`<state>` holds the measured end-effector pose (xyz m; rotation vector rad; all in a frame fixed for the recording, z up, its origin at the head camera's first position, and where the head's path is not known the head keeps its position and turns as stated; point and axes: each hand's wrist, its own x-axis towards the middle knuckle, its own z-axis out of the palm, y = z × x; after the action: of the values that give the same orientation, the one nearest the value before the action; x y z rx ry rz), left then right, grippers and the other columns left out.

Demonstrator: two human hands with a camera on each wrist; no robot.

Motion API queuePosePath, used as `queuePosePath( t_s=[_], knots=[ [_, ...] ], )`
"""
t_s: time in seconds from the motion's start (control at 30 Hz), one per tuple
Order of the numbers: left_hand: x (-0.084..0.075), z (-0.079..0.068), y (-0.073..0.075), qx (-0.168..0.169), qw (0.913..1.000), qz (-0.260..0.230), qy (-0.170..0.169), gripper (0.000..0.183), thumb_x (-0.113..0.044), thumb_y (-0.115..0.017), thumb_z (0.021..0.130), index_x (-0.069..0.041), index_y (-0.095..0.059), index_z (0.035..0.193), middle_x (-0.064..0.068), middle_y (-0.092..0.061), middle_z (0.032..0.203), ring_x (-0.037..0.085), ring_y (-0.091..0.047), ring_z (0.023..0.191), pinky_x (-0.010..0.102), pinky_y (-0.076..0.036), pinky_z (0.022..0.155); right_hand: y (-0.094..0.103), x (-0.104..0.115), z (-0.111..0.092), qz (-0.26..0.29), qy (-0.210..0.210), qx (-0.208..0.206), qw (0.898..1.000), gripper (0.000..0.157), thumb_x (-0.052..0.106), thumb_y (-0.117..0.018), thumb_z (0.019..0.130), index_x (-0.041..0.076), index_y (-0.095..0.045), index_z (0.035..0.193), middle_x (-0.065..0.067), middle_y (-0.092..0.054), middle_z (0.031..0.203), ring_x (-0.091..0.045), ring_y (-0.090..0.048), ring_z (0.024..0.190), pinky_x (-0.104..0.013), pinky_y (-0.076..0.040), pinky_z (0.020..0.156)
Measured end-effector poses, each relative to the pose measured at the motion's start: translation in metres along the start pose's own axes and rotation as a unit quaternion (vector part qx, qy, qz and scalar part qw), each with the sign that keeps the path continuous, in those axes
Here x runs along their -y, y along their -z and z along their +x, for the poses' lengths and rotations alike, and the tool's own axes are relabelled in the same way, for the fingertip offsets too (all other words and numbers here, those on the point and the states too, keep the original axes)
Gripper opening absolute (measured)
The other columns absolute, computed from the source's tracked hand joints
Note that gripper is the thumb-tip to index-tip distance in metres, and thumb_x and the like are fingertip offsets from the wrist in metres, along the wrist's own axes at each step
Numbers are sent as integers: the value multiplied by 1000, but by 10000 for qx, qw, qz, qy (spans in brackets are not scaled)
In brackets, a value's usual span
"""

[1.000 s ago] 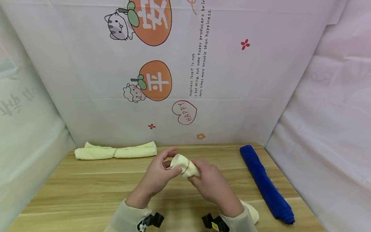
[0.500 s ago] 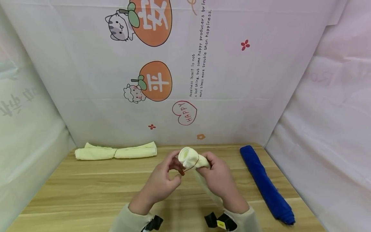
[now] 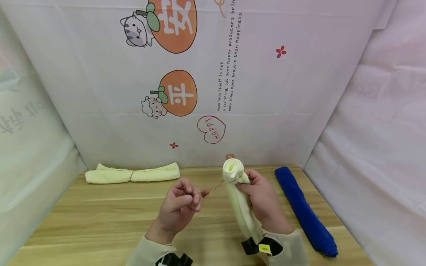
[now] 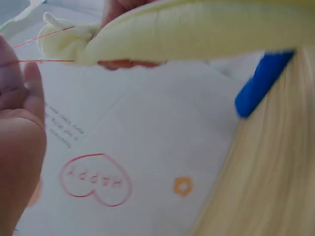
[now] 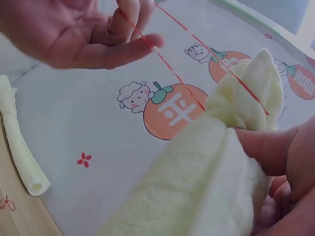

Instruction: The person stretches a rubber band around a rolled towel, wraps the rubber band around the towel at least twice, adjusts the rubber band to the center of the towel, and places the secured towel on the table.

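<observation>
A rolled pale yellow towel (image 3: 241, 212) is held up in my right hand (image 3: 266, 201), whose thumb and fingers grip it just below its coiled upper end. Its lower length hangs down beside the right forearm. Two taut strands of a thin red elastic band (image 5: 173, 72) run from the towel's neck, near the right thumb, to my left hand (image 3: 176, 210). That hand is off to the left of the towel, its curled fingers hooking the band and drawing it away. In the left wrist view the towel (image 4: 197, 29) spans the top, with the band's strands at its end.
Another pale yellow rolled towel (image 3: 154, 175), tied at its middle, lies along the table's back left edge. A blue rolled towel (image 3: 306, 212) lies lengthwise at the right. A printed white cloth (image 3: 253, 88) hangs behind the wooden table (image 3: 83, 218).
The towel has gone up and right with my right hand, turning so its coiled end points upward. My left hand has separated from it, stretching the red band between them.
</observation>
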<state>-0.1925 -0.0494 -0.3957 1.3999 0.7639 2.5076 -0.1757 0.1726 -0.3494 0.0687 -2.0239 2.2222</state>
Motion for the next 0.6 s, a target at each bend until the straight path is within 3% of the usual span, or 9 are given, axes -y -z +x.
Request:
queuePosePath(
  t_s=[0.1,0.2,0.3,0.37,0.43,0.5,0.6],
  knots=[
    [11,-2,-1,-71,9931,-1148,-215,35,12,-30,97,-7,-58,103,8,-69,102,16,-65,86,41,-37,108,-2,-2,2,294,-50,67,9995,21,-11,-62,89,-6,-61,110,-16,-66,113,-27,-63,96,-37,-54,82],
    [21,-2,-3,-409,9823,-1785,-383,38,11,-27,100,-5,-62,100,10,-71,112,18,-67,93,36,-44,103,-6,-5,3,295,-63,130,9995,21,-11,-61,90,-7,-61,110,-17,-65,114,-27,-63,97,-38,-53,83],
    [26,3,-8,-1080,9733,-1976,-442,41,11,-31,102,-3,-69,102,8,-68,122,19,-69,99,29,-52,90,-9,-6,4,97,-57,116,9999,17,-11,-62,90,-6,-61,106,-16,-66,110,-26,-63,94,-38,-53,82],
    [27,9,-12,-1835,9647,-1862,-330,41,11,-37,102,-7,-73,104,6,-68,124,18,-70,96,20,-54,76,-11,-7,4,-131,-55,96,9999,14,-10,-63,89,-5,-62,103,-15,-67,105,-26,-63,91,-37,-53,79],
    [28,16,-16,-2772,9465,-1649,-111,34,6,-46,102,-11,-75,106,2,-68,124,15,-70,88,11,-50,62,-14,-7,3,-383,-36,128,9992,12,-8,-66,89,-3,-63,100,-13,-67,100,-25,-63,86,-37,-53,76],
    [29,23,-18,-3647,9199,-1432,124,25,1,-53,101,-12,-71,112,1,-67,123,12,-69,83,8,-47,55,-16,-7,1,-668,13,166,9976,12,-5,-68,88,-1,-64,98,-11,-67,95,-24,-63,82,-36,-53,72],
    [30,30,-19,-4461,8849,-1313,289,27,-5,-56,101,-10,-56,129,5,-63,124,13,-68,86,7,-48,62,-17,-10,1,-932,121,228,9953,12,-4,-70,86,0,-63,96,-10,-66,90,-24,-62,79,-36,-52,69]
  ],
)
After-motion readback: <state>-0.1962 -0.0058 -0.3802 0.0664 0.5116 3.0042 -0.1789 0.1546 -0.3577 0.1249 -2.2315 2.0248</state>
